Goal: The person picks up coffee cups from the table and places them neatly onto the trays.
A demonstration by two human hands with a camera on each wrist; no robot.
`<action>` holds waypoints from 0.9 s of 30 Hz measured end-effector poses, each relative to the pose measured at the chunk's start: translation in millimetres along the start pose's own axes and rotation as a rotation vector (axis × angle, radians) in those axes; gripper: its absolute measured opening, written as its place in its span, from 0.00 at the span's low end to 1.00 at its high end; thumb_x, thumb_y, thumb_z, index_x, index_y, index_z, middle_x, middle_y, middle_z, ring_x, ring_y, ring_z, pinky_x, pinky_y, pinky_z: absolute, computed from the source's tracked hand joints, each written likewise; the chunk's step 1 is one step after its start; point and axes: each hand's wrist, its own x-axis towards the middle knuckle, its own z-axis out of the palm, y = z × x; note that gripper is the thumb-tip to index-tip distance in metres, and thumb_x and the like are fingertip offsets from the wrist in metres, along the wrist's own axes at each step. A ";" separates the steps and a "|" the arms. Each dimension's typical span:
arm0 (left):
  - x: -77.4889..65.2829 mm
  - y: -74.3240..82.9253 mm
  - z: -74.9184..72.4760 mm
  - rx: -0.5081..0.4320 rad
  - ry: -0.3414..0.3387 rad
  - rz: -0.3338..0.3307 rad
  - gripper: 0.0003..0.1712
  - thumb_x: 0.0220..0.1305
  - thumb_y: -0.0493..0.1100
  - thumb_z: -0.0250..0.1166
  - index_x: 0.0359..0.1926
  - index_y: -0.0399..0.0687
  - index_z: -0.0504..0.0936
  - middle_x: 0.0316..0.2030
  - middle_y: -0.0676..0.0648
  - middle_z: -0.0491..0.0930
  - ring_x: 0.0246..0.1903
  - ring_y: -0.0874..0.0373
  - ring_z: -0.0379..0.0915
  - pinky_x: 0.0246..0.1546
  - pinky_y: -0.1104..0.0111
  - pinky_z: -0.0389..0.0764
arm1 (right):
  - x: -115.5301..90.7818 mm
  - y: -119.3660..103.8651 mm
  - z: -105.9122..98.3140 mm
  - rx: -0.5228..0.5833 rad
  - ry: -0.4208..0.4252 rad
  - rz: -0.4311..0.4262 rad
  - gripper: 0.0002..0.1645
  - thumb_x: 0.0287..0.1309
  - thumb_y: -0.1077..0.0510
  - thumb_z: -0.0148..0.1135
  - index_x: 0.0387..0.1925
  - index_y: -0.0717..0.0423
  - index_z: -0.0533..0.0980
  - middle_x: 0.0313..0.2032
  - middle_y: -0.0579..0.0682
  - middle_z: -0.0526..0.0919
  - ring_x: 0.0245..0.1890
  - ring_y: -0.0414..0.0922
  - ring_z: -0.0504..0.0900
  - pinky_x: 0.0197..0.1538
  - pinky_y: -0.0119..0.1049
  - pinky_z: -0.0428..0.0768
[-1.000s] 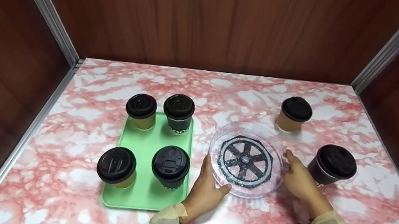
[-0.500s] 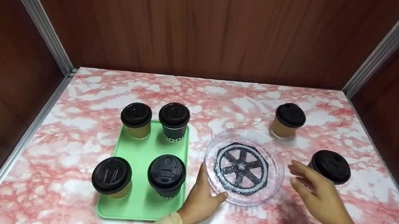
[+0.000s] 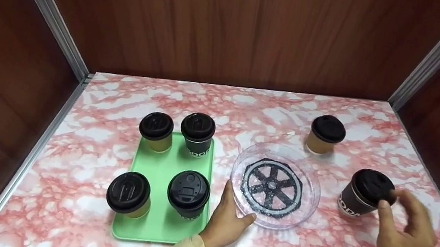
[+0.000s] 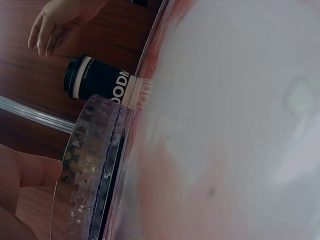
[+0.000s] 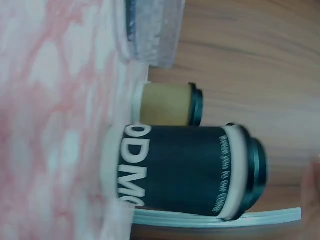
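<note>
A clear round plastic dish [image 3: 308,200] with a black-and-grey spoked disc [image 3: 271,188] at its bottom sits on the table. My left hand [image 3: 226,224] holds its near left side, thumb at the front and fingers along the wall; in the left wrist view the thumb touches the faceted side. To the right stands a lidded black paper cup [image 3: 358,203] with white lettering, upright. My right hand [image 3: 405,240] is just beside that cup's lid, thumb and fingers parted and holding nothing. The right wrist view shows the black cup [image 5: 172,167] close up.
A smaller tan lidded cup [image 3: 319,143] stands behind the dish to the right. On the left, a green tray [image 3: 143,227] carries several lidded cups, tan [image 3: 155,131] and black [image 3: 188,195]. Wood-patterned panels [image 3: 234,29] enclose the pink marbled table.
My right hand has let go of the dish's right side and moved right to the black cup. The left hand keeps its hold on the dish, which stays in place.
</note>
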 end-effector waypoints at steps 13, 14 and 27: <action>0.2 -0.4 0.7 -0.012 -0.001 0.021 0.61 0.54 0.41 0.71 0.76 0.38 0.36 0.74 0.36 0.43 0.71 0.44 0.43 0.70 0.55 0.48 | 1.0 56.6 -6.3 0.040 -0.076 0.708 0.60 0.54 0.64 0.69 0.77 0.49 0.40 0.74 0.52 0.49 0.72 0.39 0.46 0.71 0.30 0.43; 0.1 -0.3 0.8 -0.013 -0.001 0.024 0.62 0.54 0.41 0.71 0.76 0.39 0.37 0.74 0.37 0.43 0.71 0.44 0.43 0.70 0.55 0.48 | -0.3 58.1 -5.6 0.042 -0.084 0.730 0.60 0.55 0.64 0.69 0.77 0.49 0.40 0.74 0.52 0.49 0.72 0.39 0.46 0.71 0.31 0.43; 0.6 -0.2 2.6 -0.033 0.008 0.043 0.62 0.53 0.39 0.71 0.77 0.42 0.37 0.74 0.38 0.44 0.71 0.44 0.44 0.69 0.53 0.49 | -0.9 64.4 -5.4 -0.010 -0.108 0.869 0.50 0.58 0.59 0.68 0.75 0.48 0.49 0.72 0.51 0.54 0.70 0.40 0.53 0.65 0.24 0.60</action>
